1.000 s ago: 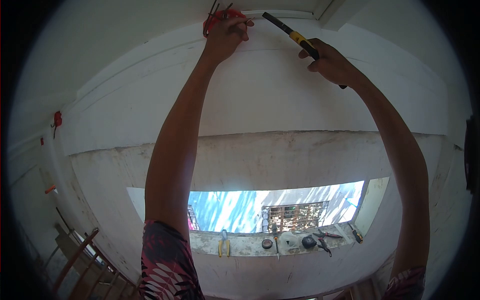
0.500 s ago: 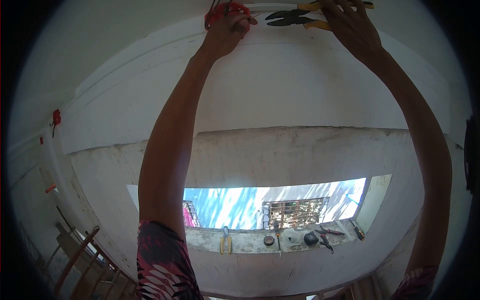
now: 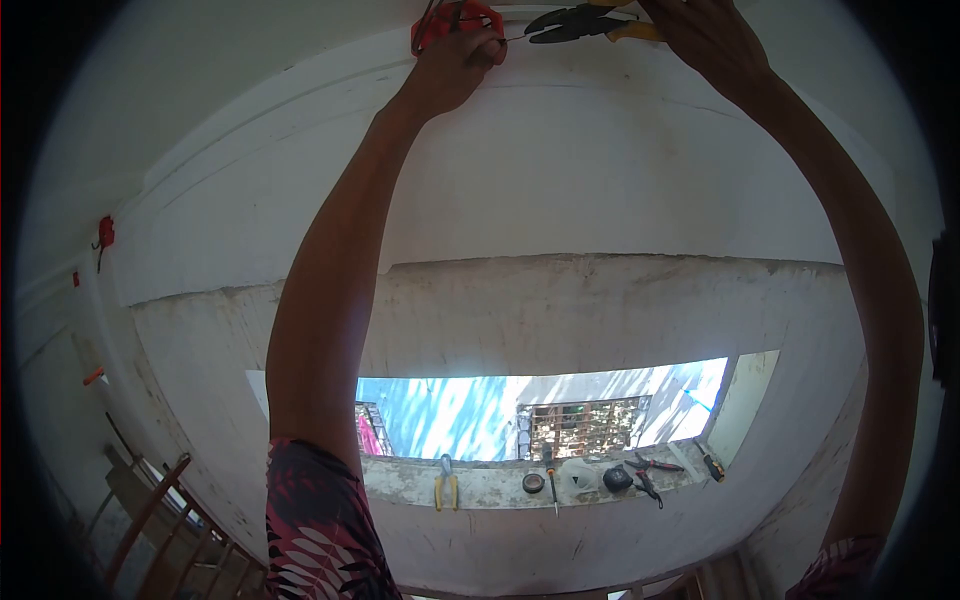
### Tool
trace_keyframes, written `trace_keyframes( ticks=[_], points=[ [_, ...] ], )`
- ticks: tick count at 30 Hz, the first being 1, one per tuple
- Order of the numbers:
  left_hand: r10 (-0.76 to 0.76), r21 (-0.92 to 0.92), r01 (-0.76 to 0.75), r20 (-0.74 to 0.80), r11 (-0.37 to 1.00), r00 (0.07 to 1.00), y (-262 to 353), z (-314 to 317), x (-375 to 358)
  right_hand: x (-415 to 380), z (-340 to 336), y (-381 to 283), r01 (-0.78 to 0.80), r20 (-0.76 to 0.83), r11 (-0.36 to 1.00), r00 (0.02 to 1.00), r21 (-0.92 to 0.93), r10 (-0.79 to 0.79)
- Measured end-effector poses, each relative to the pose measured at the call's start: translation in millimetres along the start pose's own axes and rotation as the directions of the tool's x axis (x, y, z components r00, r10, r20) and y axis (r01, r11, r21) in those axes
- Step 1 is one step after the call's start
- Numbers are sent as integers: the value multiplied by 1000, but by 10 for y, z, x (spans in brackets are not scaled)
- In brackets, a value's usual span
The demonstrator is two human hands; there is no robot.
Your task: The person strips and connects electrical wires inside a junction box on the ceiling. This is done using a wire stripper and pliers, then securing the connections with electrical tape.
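Observation:
High at the top of the view, my left hand [image 3: 455,68] is closed, pinching a thin wire [image 3: 515,38] beside a red junction box [image 3: 430,25] on the wall. Dark wires come out of the box above the hand. My right hand [image 3: 712,48] is wrapped around the yellow handles of a pair of pliers [image 3: 568,24]. Their dark jaws point left, and the tips meet the end of the wire. Whether the jaws grip it firmly is too small to tell. Part of the right hand is cut off by the top edge.
Below, a window ledge [image 3: 400,485] holds another pair of pliers [image 3: 446,485], a tape roll [image 3: 533,483], a screwdriver [image 3: 551,480], a black round object [image 3: 617,479] and red-handled pliers [image 3: 655,464]. A wooden ladder-like frame [image 3: 150,510] stands at lower left. Another red box [image 3: 106,231] is on the left wall.
The pliers have moved left, and their jaws have come closer together at the wire's end. My left hand stays by the red box, with the wire showing more plainly.

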State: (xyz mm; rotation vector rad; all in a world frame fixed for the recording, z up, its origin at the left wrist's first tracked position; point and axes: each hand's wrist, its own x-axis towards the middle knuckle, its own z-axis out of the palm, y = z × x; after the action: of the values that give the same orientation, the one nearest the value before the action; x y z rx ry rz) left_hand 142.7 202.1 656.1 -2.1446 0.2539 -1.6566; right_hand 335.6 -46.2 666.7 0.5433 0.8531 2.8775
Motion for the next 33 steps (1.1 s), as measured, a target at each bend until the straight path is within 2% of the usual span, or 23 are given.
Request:
trace_keyframes(
  ticks=[2,4,6,7,10,12,15,20,22,24,25,26,27,28,29,30,31,32,33],
  points=[
    [-49,-11,50,54,999,997,-5,-12,-2,12,69,-30,-40,6,999,999,27,40],
    [-21,2,21,27,1000,999,-3,1,-14,-1,112,-25,-82,12,995,997,52,81],
    [7,13,-7,2,1000,1000,-1,12,-20,31,53,3,10,-131,999,991,-32,-14],
    [-8,4,8,18,1000,1000,-4,8,-14,48,26,11,10,-131,999,991,-33,-15],
    [-14,2,14,21,1000,1000,0,12,-24,79,13,7,43,-58,999,997,-28,-44],
    [-6,8,6,8,1000,1000,17,-1,-36,86,44,-9,-10,84,999,996,50,5],
    [-51,8,51,43,999,998,-11,12,-26,84,32,14,33,78,999,996,-13,-32],
    [39,-1,-39,-30,999,999,-56,47,-32,117,54,28,22,9,999,1000,-45,-21],
    [12,1,-12,-9,1000,1000,-33,20,-33,129,35,22,37,-11,998,999,-45,-38],
    [-18,2,18,12,1000,1000,-25,15,-51,121,34,-9,17,190,999,982,-35,-11],
    [30,15,-30,-18,999,999,-22,14,-60,109,28,-25,15,190,999,982,-34,-9],
    [78,30,-76,-47,997,996,-34,15,-74,118,-16,-54,-94,467,987,884,128,24],
    [75,32,-73,-45,997,996,-46,15,-93,127,-51,-81,-240,704,939,711,248,-5],
    [136,78,-131,-64,988,989,-56,19,-106,96,-49,-121,-239,702,938,712,250,-6],
    [197,122,-187,-80,975,977,-86,46,-124,70,-74,-182,-297,768,897,637,328,-70],
    [195,118,-185,-81,976,977,-117,70,-136,41,-99,-217,-362,819,845,555,393,-143],
    [224,174,-209,-72,962,972,-151,82,-137,2,-133,-213,-362,821,846,552,391,-143],
    [253,229,-233,-61,945,965,-168,93,-139,63,-268,-189,-670,899,608,392,426,-197],
    [255,225,-236,-59,945,965,-174,114,-153,95,-356,-153,-895,921,298,242,333,-304]
  ],
)
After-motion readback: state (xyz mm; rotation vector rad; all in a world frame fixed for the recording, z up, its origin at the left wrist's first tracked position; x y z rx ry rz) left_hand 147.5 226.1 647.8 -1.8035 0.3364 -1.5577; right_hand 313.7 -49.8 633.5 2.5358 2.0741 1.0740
